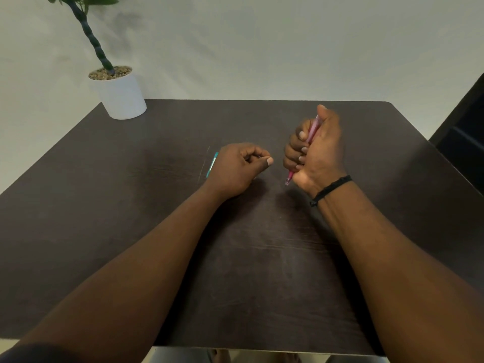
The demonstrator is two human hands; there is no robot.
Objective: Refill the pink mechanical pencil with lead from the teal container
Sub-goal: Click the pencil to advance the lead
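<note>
My right hand [315,150] is wrapped around the pink mechanical pencil [311,132], held steeply over the dark table with its tip [288,180] pointing down toward me. My left hand [237,169] rests on the table to the left of it, thumb and forefinger pinched together on what looks like a thin lead, too fine to see clearly. The teal container [211,165] lies flat just behind my left hand, mostly hidden by it. A thin loose lead [203,163] lies on the table left of the container.
A white pot [121,96] with an artificial plant stands at the table's far left corner. A dark chair or cabinet [463,132] is off the right edge. The table [131,205] ends close to my body.
</note>
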